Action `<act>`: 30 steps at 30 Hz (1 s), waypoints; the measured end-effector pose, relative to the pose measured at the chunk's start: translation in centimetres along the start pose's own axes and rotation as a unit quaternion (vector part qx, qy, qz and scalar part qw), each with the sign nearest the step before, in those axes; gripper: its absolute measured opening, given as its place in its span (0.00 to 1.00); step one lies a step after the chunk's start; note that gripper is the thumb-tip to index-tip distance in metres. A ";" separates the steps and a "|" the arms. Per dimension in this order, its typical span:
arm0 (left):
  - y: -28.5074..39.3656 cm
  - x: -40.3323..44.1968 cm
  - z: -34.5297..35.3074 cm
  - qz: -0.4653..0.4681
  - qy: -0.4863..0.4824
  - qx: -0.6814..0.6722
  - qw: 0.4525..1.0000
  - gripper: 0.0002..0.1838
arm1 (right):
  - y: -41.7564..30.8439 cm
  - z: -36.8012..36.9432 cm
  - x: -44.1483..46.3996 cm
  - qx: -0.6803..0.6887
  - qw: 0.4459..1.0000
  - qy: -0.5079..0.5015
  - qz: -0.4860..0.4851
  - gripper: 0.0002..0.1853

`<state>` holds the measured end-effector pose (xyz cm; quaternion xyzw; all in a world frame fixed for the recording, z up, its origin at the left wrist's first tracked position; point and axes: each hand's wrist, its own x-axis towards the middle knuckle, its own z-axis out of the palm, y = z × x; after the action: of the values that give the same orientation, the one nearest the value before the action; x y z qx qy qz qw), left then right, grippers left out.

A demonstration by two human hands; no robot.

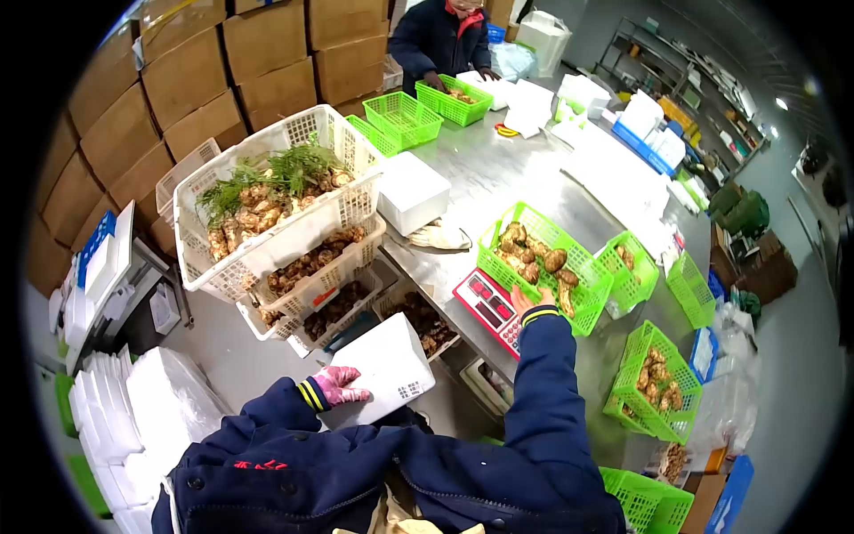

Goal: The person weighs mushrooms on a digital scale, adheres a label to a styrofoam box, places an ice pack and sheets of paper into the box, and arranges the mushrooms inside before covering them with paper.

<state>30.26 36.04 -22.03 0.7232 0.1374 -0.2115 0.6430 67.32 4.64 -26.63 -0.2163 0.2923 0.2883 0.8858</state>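
Note:
My left hand (339, 384), in a pink patterned glove, grips the edge of a white foam box (391, 360) with printed text on its side. The box is tilted in front of my body. My right hand (534, 300) reaches to the near side of a green plastic basket (583, 267), its fingers stretched out close to the mushrooms. Several brown mushrooms (520, 249) lie in that basket, which rests on a red and white digital scale (487, 307). Whether my right fingertips touch a mushroom I cannot tell.
At left, stacked white crates (289, 236) hold mushrooms and green fronds. Another green basket (656, 383) of mushrooms stands at right on the metal table (480, 169). A closed white foam box (413, 191) sits near a glove (440, 235). Across the table, a person (440, 44) handles a basket.

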 end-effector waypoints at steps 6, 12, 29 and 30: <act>0.0 2.2 0.0 0.022 -0.035 0.046 0.998 0.22 | -1.4 1.5 -4.3 0.046 0.997 0.062 -0.030 0.24; 3.7 4.0 1.8 0.039 -0.096 0.069 0.992 0.16 | -2.2 -0.1 -19.3 -0.069 0.987 -0.116 -0.090 0.25; 17.6 6.4 2.8 0.469 -0.024 0.242 0.849 0.14 | 14.7 -10.0 -60.4 0.017 0.809 0.124 -0.574 0.36; 18.5 6.3 4.5 0.544 -0.012 0.237 0.805 0.14 | 16.7 -12.2 -63.2 0.119 0.817 0.063 -0.561 0.37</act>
<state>43.87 28.60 -9.30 0.8065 -0.3404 0.1383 0.4632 10.00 -14.01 1.42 -0.2531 0.2076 -0.3094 0.8928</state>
